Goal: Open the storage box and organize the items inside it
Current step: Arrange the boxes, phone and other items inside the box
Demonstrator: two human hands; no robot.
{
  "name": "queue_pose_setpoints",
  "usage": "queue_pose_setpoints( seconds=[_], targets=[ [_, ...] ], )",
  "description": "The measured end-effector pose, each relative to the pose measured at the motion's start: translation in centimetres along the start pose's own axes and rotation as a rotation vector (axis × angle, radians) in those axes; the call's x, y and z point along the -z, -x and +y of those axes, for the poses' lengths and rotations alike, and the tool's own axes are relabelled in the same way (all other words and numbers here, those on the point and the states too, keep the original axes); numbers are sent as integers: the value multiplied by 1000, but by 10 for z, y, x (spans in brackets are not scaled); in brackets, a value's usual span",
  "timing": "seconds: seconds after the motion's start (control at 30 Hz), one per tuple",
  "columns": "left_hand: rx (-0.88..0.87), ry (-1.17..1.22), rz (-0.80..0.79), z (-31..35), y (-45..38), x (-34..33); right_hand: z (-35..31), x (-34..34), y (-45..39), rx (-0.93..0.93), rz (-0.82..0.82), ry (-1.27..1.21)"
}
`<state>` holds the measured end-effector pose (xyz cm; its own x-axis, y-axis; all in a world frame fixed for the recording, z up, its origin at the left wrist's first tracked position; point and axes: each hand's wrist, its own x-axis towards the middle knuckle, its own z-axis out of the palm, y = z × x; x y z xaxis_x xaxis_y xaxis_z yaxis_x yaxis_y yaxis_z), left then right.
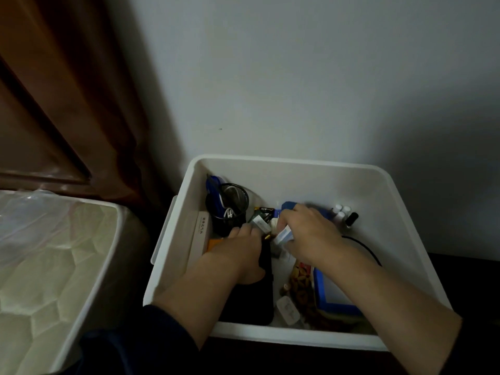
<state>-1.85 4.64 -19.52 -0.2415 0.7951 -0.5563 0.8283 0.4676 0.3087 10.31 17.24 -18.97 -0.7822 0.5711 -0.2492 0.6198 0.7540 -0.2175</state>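
The box sits open against the wall, and you have both hands down inside it. Your left hand lies palm-down over a black pouch, fingertips reaching toward the mesh cup at the back left; whether those fingers hold anything I cannot tell. Your right hand curls round a small white-and-blue packet in the middle of the box. A beige carton stands along the left wall of the box, beside the cup. Small white-capped bottles cluster at the back right, next to a black cable. A blue-edged tray lies front right, with a brown beaded strand just left of it. A mattress lies to the left, apart from the box.
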Motion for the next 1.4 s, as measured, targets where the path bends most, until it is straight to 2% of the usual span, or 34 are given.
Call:
queue_pose_setpoints(
  seconds=[0.1, 0.23, 0.3, 0.37, 0.5, 0.67, 0.8, 0.87, 0.97, 1.13, 1.3, 1.4],
  targets=[
    [-8, 0, 24, 6, 0, 3, 2, 4, -2, -54, 67, -31],
    [-36, -38, 110, 12, 14, 9, 6, 3, 1, -81, 44, -82],
    [-49, -73, 152, 8, 27, 16, 9, 4, 1, -87, 85, -108],
    [-45, -10, 129, 2, 43, 23, 8, 4, -1, -54, 147, -87],
    [-58, 56, 22, -13, 69, 33, -6, -2, -1, 197, 195, 45],
    [-70, 120, -80, -19, 74, 34, -19, -17, -13, 602, 92, 314],
    [-73, 186, -117, -19, 73, 33, -22, -24, -24, 720, 16, 390],
    [-59, 212, -116, -18, 71, 31, -23, -27, -23, 705, -12, 383],
    [-44, 155, -127, -14, 64, 32, -26, -32, -21, 567, -64, 405],
    [28, 48, -150, -7, 45, 35, -24, -30, -28, 372, -42, 460],
    [105, -3, -75, -2, 23, 27, -16, -34, -30, 360, 54, 385],
    [101, -32, -89, 4, 9, 21, -11, -31, -30, 320, 27, 296]
  ],
)
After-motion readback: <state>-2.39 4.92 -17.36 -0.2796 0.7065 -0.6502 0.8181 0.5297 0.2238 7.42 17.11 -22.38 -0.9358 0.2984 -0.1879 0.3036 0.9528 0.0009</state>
